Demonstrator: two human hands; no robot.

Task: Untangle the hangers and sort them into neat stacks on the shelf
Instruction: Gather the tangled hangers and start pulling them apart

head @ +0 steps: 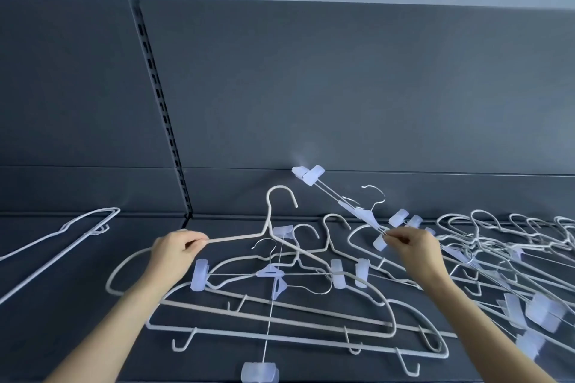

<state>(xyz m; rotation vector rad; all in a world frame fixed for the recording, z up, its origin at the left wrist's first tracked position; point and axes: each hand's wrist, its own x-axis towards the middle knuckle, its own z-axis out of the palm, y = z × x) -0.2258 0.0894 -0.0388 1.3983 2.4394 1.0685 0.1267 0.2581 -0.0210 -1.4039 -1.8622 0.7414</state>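
Note:
A tangle of white wire hangers (280, 314) and clip hangers with translucent clips lies across the dark grey shelf (77, 305). My left hand (174, 253) pinches the left shoulder of a white hanger (270, 218), lifting it with its hook upright. My right hand (413, 247) grips the bar of a clip hanger (342, 202) that slants up and to the left, its far clip (308, 174) raised near the back panel. More tangled hangers (497, 242) spread to the right.
At the far left, two or three white hangers (62, 246) lie stacked together on the shelf. The grey back panel (342, 87) rises behind, with a slotted upright rail (161, 109). A loose clip (259, 371) sits at the shelf's front edge.

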